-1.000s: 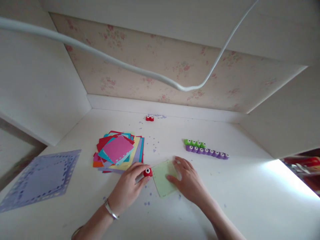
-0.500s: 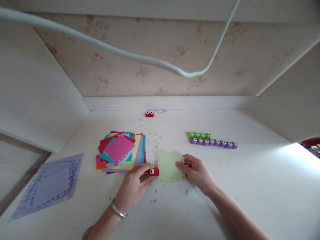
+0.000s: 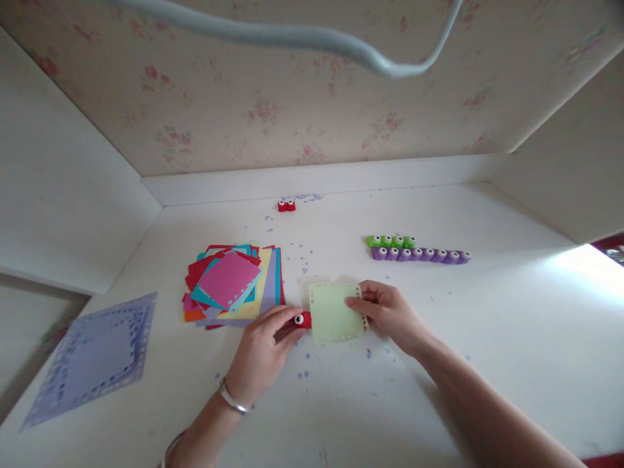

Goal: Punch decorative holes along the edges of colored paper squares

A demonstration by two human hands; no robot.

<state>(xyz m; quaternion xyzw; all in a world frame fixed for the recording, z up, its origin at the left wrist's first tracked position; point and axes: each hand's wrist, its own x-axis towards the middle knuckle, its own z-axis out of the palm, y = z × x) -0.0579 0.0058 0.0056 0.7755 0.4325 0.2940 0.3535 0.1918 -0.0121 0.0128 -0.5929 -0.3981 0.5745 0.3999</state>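
Observation:
Between the thumb and fingers of my left hand [image 3: 266, 351] is a small red craft punch [image 3: 303, 320] with a white and black button. Its right end meets the left edge of a pale green paper square [image 3: 336, 313]; whether the edge sits in the slot cannot be told. My right hand [image 3: 390, 315] pinches that paper at its right edge, thumb on top and fingers beneath. Small punched holes run along the paper's edges. Just left of my left hand lies a pile of coloured paper squares [image 3: 230, 279], a pink one uppermost.
Two red punches [image 3: 286, 206] stand near the back wall by purple paper bits [image 3: 305, 197]. A green punch row [image 3: 392, 241] and a longer purple punch row [image 3: 422, 255] stand at right. Lilac punched sheets [image 3: 92, 357] lie at left. A white cable [image 3: 312, 39] hangs overhead.
The green paper has been turned, and my right hand has gone from lying over it to pinching its right edge. My left hand keeps the red punch. The camera view has shifted.

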